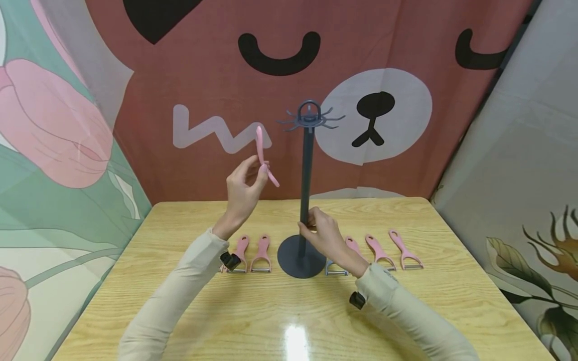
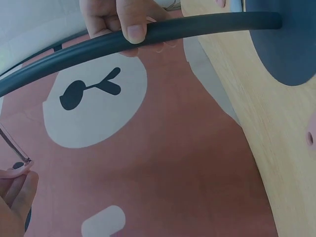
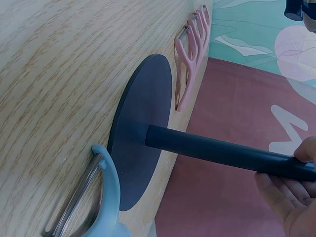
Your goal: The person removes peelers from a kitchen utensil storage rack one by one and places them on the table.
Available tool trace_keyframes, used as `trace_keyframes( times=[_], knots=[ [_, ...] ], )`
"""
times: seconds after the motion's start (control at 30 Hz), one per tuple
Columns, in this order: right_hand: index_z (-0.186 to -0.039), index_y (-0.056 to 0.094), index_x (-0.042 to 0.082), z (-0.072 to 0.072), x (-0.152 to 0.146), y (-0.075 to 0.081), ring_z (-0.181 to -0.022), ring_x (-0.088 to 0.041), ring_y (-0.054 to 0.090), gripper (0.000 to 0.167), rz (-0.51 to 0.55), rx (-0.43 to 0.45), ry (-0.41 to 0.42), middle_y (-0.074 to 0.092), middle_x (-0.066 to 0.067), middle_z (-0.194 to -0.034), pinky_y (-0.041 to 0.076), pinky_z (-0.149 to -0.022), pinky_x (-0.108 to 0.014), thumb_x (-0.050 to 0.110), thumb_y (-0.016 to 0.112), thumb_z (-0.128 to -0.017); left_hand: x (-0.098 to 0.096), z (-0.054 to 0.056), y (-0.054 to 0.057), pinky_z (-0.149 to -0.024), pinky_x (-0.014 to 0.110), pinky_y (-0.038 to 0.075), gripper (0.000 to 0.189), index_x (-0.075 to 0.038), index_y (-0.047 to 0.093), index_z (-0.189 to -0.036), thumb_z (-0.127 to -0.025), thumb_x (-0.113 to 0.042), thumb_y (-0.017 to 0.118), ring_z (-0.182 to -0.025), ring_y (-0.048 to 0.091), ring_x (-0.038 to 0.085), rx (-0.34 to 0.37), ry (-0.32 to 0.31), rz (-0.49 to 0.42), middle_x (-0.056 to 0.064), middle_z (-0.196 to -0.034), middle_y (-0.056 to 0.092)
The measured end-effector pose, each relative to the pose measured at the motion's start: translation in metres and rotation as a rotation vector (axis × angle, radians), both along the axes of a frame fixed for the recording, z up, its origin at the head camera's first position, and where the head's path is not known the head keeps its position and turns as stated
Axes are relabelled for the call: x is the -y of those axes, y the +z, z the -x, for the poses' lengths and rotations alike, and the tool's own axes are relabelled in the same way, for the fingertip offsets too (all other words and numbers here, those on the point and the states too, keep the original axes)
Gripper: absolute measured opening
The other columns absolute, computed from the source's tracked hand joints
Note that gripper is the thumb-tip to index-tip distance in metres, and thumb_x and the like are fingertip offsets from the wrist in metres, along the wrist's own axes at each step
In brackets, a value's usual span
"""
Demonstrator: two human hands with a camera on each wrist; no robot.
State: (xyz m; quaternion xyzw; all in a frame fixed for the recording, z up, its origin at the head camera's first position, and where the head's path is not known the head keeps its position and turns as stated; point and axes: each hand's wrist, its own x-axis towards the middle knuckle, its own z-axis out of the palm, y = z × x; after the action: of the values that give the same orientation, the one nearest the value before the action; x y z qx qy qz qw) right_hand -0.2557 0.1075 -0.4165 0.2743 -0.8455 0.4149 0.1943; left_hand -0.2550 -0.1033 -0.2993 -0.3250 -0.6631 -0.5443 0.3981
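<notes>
Held up left of the dark rack's hooks, a pink peeler (image 1: 260, 145) is pinched between the thumb and fingers of my left hand (image 1: 244, 188). In the left wrist view, the blade end of that peeler (image 2: 17, 170) shows at the lower left. My right hand (image 1: 327, 233) grips the post (image 1: 307, 175) of the dark stand low down, with the thumb on its near side in the left wrist view. The stand's round base (image 1: 293, 258) rests on the table, and a ring of hooks (image 1: 311, 120) tops the post.
Left of the base lie several pink peelers (image 1: 263, 250), one partly behind my left wrist. On the right are more pink peelers (image 1: 399, 245) and a blue peeler (image 3: 111, 197) close beside the base. A printed cloth (image 1: 203, 170) hangs behind the wooden table (image 1: 226, 311).
</notes>
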Motion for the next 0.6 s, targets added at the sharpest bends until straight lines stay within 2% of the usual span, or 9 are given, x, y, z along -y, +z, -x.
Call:
trace_keyframes(
  times=[0.17, 0.4, 0.47, 0.6],
  knots=[
    [-0.1, 0.059, 0.002, 0.0, 0.0, 0.001, -0.075, -0.014, 0.068, 0.013, -0.002, 0.017, -0.002, 0.065, -0.004, -0.085, 0.057, -0.069, -0.023, 0.006, 0.068, -0.093, 0.005, 0.001, -0.004, -0.077, 0.051, 0.056, 0.02, 0.018, 0.061, -0.111, -0.092, 0.013, 0.058, -0.09, 0.067, 0.045, 0.011, 0.025, 0.0, 0.032, -0.1, 0.066],
    [-0.101, 0.059, 0.002, -0.001, 0.0, 0.002, -0.076, -0.014, 0.068, 0.013, -0.004, 0.029, 0.002, 0.065, -0.005, -0.086, 0.057, -0.07, -0.023, 0.007, 0.068, -0.094, 0.011, 0.002, -0.012, -0.081, 0.024, 0.055, 0.022, 0.017, 0.061, -0.113, -0.092, 0.011, 0.058, -0.091, 0.066, 0.045, 0.042, 0.051, 0.022, 0.032, -0.102, 0.065],
    [-0.101, 0.059, 0.002, -0.001, 0.0, 0.001, -0.076, -0.014, 0.068, 0.013, 0.001, 0.017, 0.006, 0.065, -0.004, -0.086, 0.057, -0.07, -0.023, 0.006, 0.068, -0.093, 0.013, 0.002, -0.014, -0.081, 0.03, 0.056, 0.021, 0.018, 0.061, -0.112, -0.092, 0.012, 0.058, -0.091, 0.066, 0.045, 0.049, 0.047, 0.019, 0.033, -0.101, 0.065],
    [-0.1, 0.059, 0.002, -0.001, 0.0, 0.001, -0.075, -0.014, 0.068, 0.013, 0.008, -0.003, 0.009, 0.065, -0.004, -0.085, 0.058, -0.069, -0.024, 0.006, 0.069, -0.093, 0.018, 0.003, -0.02, -0.078, 0.048, 0.057, 0.02, 0.018, 0.062, -0.111, -0.092, 0.012, 0.059, -0.091, 0.067, 0.044, 0.066, 0.061, 0.02, 0.033, -0.1, 0.065]
  ],
)
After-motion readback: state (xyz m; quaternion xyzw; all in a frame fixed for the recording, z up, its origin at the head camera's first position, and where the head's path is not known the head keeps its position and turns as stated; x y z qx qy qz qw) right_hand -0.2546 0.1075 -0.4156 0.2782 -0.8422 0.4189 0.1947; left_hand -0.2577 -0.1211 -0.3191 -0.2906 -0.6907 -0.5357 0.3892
